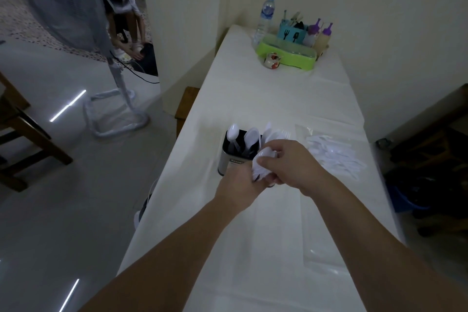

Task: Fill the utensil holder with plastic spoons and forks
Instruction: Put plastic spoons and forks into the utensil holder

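Observation:
A steel utensil holder point(228, 159) with a dark inside stands on the white table point(266, 99). Two white plastic spoons point(232, 132) stick up out of it, and white forks point(277, 134) show just behind my hands. My left hand point(238, 185) and my right hand point(286, 162) meet right in front of the holder. Both grip a bunch of white plastic spoons point(262, 164). A heap of white plastic cutlery point(334, 153) lies on the table to the right of my hands.
At the far end stand a green tray point(286, 58), a water bottle point(266, 15), a blue cutlery caddy point(292, 33), purple-capped squeeze bottles point(325, 35) and a small cup point(273, 59). A standing fan point(116, 99) and a crouching person point(124, 20) are left of the table.

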### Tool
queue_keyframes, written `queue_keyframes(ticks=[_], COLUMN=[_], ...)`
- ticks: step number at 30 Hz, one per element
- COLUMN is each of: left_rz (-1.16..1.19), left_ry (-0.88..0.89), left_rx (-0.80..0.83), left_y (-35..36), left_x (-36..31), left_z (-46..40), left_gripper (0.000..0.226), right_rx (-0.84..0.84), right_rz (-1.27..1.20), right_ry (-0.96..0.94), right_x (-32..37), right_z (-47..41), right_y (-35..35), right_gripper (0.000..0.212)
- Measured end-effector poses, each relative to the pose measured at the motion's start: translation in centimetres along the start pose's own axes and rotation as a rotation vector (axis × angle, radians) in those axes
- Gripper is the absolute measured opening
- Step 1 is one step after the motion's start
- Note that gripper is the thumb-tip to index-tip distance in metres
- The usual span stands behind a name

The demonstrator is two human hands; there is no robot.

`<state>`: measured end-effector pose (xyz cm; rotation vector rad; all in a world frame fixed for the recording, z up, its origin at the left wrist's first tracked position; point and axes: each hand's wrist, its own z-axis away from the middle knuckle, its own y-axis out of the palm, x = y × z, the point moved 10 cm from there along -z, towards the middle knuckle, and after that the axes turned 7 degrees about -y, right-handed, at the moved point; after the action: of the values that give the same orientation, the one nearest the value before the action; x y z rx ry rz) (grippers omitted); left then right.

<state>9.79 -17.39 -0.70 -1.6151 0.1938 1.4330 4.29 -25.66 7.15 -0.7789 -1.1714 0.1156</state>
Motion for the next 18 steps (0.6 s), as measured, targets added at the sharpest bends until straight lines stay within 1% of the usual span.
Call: queue_keyframes(ticks=[3, 5, 7, 9, 13, 14, 17, 18], left_rz=[0.045, 0.072, 0.054, 0.035, -0.019, -0.015, 0.009, 0.019], left_ry=[-0.027, -0.019, -0.029, -0.046, 0.023, 0.034, 0.075, 0.070], left_rx=[0.054, 0.054, 0.041, 0.033, 0.047, 0.056, 0.039, 0.037], left_y=[0.3, 0.1, -0.2, -0.7, -1.1, -1.2, -1.5, -1.7], left_x=[0.0, -0.1, -0.2, -0.2, -0.8, -0.9, -1.6, -1.9], left_z=[-0.2, -0.4, -0.6, -0.9, -1.3, -1.3, -1.5, -1.5], left_gripper=[0.028, 0.040, 0.042, 0.035, 0.021, 0.023, 0.036, 0.034], right_rx=[0.005, 0.001, -0.003, -0.014, -0.017, -0.013, -0.018, -0.024], right_rz=[-0.008, -0.048, -0.088, -0.109, -0.095, -0.100, -0.055, -0.031], right_ry=[-0.018, -0.027, -0.030, -0.041, -0.089, -0.094, -0.116, -0.128], right_x=[-0.1, 0.1, 0.4, 0.8, 1.9, 2.1, 2.8, 3.1], right_z=[-0.3, -0.4, -0.6, -0.9, -1.4, -1.5, -1.9, -2.1], right_y=[-0.4, -0.9, -1.4, -1.9, -2.6, -2.6, -2.8, -3.0], right_gripper=[0.007, 0.007, 0.007, 0.007, 0.006, 0.006, 0.007, 0.007])
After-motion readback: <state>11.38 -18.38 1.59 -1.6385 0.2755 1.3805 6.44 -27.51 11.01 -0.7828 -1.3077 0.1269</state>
